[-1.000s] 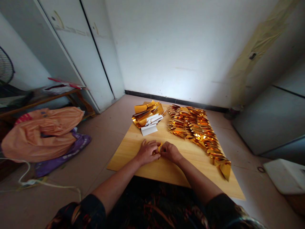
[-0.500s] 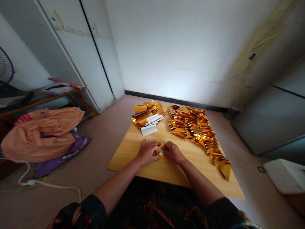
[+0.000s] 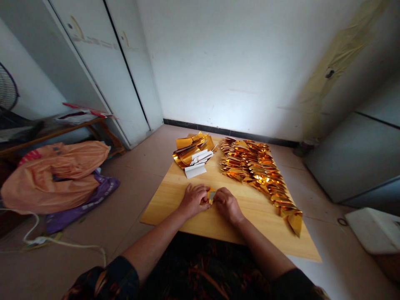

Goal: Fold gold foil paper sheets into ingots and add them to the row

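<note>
Between my hands, low over the wooden board [image 3: 175,212], is a small piece of gold foil paper [image 3: 211,195] with a pale side partly showing. My left hand [image 3: 194,201] pinches its left side, thumb against fingers. My right hand [image 3: 228,204] is closed on its right side, the fingertips close to the left ones. Much of the paper is hidden by the fingers. Beyond my left hand lies a loose pile of gold foil sheets [image 3: 189,156], some white side up. To the right, folded gold foil pieces [image 3: 250,162] stand in overlapping rows.
A white wall [image 3: 225,62] rises behind the board. At left are a grey cabinet [image 3: 103,62], a low wooden shelf [image 3: 103,125], an orange cloth bundle [image 3: 53,175], a purple bag [image 3: 84,204] and a white cord [image 3: 71,243]. A white box [image 3: 371,229] stands at right.
My right hand has shifted slightly, its fingers curling lower over the paper's right side, which now shows less. My left hand stays almost in place.
</note>
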Action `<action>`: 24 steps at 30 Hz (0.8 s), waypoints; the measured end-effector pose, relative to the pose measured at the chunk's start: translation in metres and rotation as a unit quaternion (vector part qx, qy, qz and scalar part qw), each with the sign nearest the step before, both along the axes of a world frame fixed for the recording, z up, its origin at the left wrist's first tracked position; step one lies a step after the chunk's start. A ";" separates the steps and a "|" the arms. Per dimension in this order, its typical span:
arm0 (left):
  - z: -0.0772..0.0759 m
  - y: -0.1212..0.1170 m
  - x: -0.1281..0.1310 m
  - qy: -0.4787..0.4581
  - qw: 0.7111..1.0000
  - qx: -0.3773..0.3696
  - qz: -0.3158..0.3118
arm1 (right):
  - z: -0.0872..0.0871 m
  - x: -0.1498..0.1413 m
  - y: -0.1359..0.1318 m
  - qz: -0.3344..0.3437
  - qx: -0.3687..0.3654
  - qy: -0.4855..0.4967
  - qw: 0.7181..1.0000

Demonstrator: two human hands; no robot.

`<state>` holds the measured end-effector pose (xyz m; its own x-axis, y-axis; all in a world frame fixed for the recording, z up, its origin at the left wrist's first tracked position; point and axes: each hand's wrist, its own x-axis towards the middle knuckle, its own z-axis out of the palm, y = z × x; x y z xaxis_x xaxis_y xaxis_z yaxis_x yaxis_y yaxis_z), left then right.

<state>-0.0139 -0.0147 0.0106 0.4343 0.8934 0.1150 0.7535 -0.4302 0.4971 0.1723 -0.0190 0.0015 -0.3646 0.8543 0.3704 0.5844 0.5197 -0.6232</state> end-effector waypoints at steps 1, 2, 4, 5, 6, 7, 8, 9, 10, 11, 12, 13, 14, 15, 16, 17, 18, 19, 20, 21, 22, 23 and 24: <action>0.000 -0.001 0.001 0.000 1.000 0.007 0.006 | 0.001 -0.001 -0.005 0.008 0.011 -0.010 1.000; 0.000 -0.002 0.002 0.000 1.000 0.017 0.014 | 0.002 -0.003 -0.011 0.015 0.016 -0.025 0.999; 0.000 -0.004 0.004 0.000 0.999 0.035 0.034 | 0.002 -0.007 -0.021 0.015 0.011 -0.049 0.999; -0.001 -0.005 0.006 0.001 0.998 0.042 0.047 | 0.001 -0.009 -0.025 0.004 0.005 -0.057 0.998; -0.001 -0.006 0.007 0.003 0.997 0.047 0.059 | 0.001 -0.009 -0.027 -0.014 -0.001 -0.062 0.998; -0.001 -0.007 0.009 0.007 0.996 0.049 0.068 | 0.000 -0.010 -0.029 -0.035 -0.008 -0.065 0.997; -0.001 -0.008 0.012 0.010 0.996 0.049 0.077 | -0.001 -0.009 -0.030 -0.055 -0.014 -0.065 0.996; -0.001 -0.008 0.014 0.015 0.995 0.048 0.086 | -0.002 -0.008 -0.031 -0.071 -0.018 -0.062 0.995; -0.001 -0.009 0.017 0.019 0.994 0.046 0.095 | -0.002 -0.006 -0.031 -0.082 -0.022 -0.056 0.995; -0.001 -0.010 0.020 0.024 0.993 0.043 0.103 | -0.002 -0.004 -0.030 -0.090 -0.026 -0.046 0.995; -0.001 -0.011 0.024 0.028 0.992 0.040 0.113 | -0.001 -0.002 -0.030 -0.096 -0.030 -0.032 0.994; -0.001 -0.012 0.027 0.032 0.991 0.036 0.123 | -0.001 -0.001 -0.029 -0.101 -0.036 -0.018 0.994; 0.000 -0.013 0.030 0.035 0.990 0.033 0.133 | 0.000 0.000 -0.029 -0.103 -0.042 -0.006 0.994; 0.000 -0.014 0.033 0.036 0.989 0.031 0.141 | 0.001 0.000 -0.028 -0.102 -0.048 0.002 0.994; 0.001 -0.015 0.035 0.038 0.988 0.029 0.148 | 0.002 -0.001 -0.028 -0.098 -0.054 0.004 0.994; 0.002 -0.017 0.037 0.039 0.987 0.028 0.153 | 0.002 -0.002 -0.028 -0.092 -0.057 -0.002 0.994; 0.002 -0.018 0.039 0.041 0.986 0.027 0.157 | 0.003 -0.004 -0.027 -0.087 -0.059 -0.014 0.994; 0.003 -0.019 0.040 0.044 0.986 0.027 0.158 | 0.004 -0.007 -0.027 -0.085 -0.060 -0.031 0.994; 0.003 -0.020 0.041 0.048 0.986 0.027 0.157 | 0.005 -0.009 -0.027 -0.085 -0.061 -0.051 0.993; 0.004 -0.021 0.041 0.053 0.986 0.029 0.157 | 0.006 -0.011 -0.027 -0.087 -0.060 -0.071 0.992; 0.004 -0.021 0.041 0.059 0.985 0.032 0.156 | 0.007 -0.013 -0.026 -0.090 -0.059 -0.092 0.990; 0.005 -0.022 0.041 0.065 0.985 0.037 0.155 | 0.009 -0.015 -0.026 -0.092 -0.057 -0.110 0.988; 0.006 -0.022 0.041 0.072 0.985 0.041 0.152 | 0.010 -0.016 -0.026 -0.093 -0.055 -0.127 0.986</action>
<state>0.0268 -0.0367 0.0165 0.1646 0.9751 0.1485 0.9137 -0.2075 0.3494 0.1566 -0.0454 0.0116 -0.2678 0.9448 0.1888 0.8077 0.3270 -0.4905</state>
